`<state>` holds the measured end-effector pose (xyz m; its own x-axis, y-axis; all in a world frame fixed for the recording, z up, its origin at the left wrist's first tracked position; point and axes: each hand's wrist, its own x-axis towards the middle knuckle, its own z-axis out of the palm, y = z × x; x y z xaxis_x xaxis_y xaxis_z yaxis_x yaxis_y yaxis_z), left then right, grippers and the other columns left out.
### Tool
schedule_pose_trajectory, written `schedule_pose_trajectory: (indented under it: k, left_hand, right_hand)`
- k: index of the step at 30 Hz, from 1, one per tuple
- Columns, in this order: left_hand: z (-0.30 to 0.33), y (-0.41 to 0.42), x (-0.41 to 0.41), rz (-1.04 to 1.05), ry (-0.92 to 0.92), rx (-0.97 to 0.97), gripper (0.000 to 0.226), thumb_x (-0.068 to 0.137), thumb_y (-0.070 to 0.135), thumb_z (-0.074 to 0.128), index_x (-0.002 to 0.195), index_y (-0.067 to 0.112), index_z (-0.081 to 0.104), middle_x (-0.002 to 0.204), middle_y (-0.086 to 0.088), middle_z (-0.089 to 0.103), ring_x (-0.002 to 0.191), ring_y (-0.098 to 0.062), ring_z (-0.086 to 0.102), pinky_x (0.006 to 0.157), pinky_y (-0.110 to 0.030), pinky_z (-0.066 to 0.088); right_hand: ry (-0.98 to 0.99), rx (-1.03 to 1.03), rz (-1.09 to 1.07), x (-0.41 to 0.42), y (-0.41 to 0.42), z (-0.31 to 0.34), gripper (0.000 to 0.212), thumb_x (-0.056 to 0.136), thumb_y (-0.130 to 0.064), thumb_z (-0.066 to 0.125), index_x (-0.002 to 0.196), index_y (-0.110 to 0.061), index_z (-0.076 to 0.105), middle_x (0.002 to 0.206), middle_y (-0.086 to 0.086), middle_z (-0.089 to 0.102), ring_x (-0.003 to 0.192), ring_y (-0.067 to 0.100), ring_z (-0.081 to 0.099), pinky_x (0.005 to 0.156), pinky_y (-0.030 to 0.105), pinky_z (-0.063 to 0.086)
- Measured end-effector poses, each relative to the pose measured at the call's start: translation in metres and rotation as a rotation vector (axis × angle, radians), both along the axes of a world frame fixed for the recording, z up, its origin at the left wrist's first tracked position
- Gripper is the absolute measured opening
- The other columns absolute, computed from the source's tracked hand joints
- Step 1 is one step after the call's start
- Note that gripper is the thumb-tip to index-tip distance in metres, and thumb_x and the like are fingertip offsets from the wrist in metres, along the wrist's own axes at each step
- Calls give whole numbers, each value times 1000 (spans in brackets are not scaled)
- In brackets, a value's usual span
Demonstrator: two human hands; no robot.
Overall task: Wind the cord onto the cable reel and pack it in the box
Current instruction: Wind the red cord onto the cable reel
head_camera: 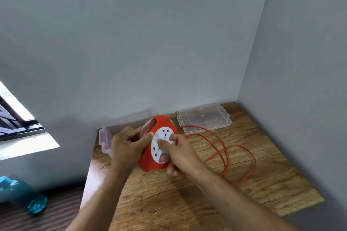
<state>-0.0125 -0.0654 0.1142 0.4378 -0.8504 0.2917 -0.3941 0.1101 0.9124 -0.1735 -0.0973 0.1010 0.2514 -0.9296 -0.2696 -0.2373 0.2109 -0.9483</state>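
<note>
I hold a red cable reel (148, 161) with a white socket face (159, 141) upright above the wooden table (206, 202). My left hand (127, 146) grips the reel's left side. My right hand (178, 154) has its fingers pressed on the white face. The orange cord (227, 157) runs from the reel's right side and lies in loose loops on the table. A clear plastic box (107, 137) stands behind my left hand against the wall, partly hidden. Its clear lid (204, 119) lies flat at the back right.
Grey walls close the table at the back and on the right. The table's left edge drops to a dark floor where a blue dumbbell (20, 195) lies. A window (15, 118) is at the left.
</note>
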Motion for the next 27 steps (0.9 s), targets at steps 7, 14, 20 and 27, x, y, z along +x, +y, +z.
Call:
schedule_pose_trajectory:
  k: [7, 14, 20, 27]
  left_hand:
    - [10, -14, 17, -48, 115, 258, 31, 79, 22, 80, 52, 9, 72, 43, -3, 63, 42, -11, 60, 44, -23, 49]
    - [29, -25, 22, -322, -47, 539, 16, 78, 31, 77, 66, 23, 84, 63, 2, 80, 55, -8, 76, 46, -11, 52]
    - [31, -28, 33, -333, -48, 554, 18, 77, 33, 78, 70, 17, 85, 71, -6, 82, 63, -23, 80, 52, -23, 58]
    - [29, -22, 31, -329, -13, 491, 26, 66, 43, 78, 72, 19, 85, 73, -4, 83, 64, -21, 80, 51, -22, 59]
  right_hand:
    - [845, -1362, 679, -59, -22, -11, 65, 93, -23, 58, 146, -49, 30, 148, 11, 40, 78, 30, 65, 55, 41, 56]
    - [825, -1772, 1041, -57, -44, 3, 61, 100, -8, 47, 144, -46, 30, 153, 13, 26, 71, 32, 62, 48, 40, 55]
    - [1006, -1644, 1018, -44, -30, 14, 62, 91, -14, 62, 141, -47, 44, 153, 17, 32, 52, 26, 58, 37, 28, 35]
    - [1045, -1605, 1006, -37, -29, 14, 62, 92, -17, 64, 142, -49, 43, 146, 15, 41, 50, 25, 58, 39, 30, 44]
